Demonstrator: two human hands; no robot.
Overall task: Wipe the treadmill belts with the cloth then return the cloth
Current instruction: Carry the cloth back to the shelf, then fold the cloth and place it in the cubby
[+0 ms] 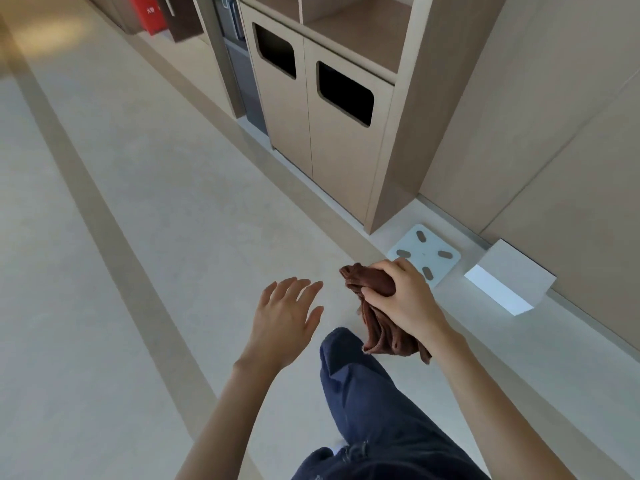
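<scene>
Head view: right hand (405,299) fingers grip the brown cloth (377,327); left hand (284,317) fingers spread, empty.

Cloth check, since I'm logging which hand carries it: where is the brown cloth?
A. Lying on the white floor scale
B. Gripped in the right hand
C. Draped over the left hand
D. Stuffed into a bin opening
B: the right hand has its fingers curled round the bunched brown cloth, while the left hand is spread and holds nothing.
</scene>
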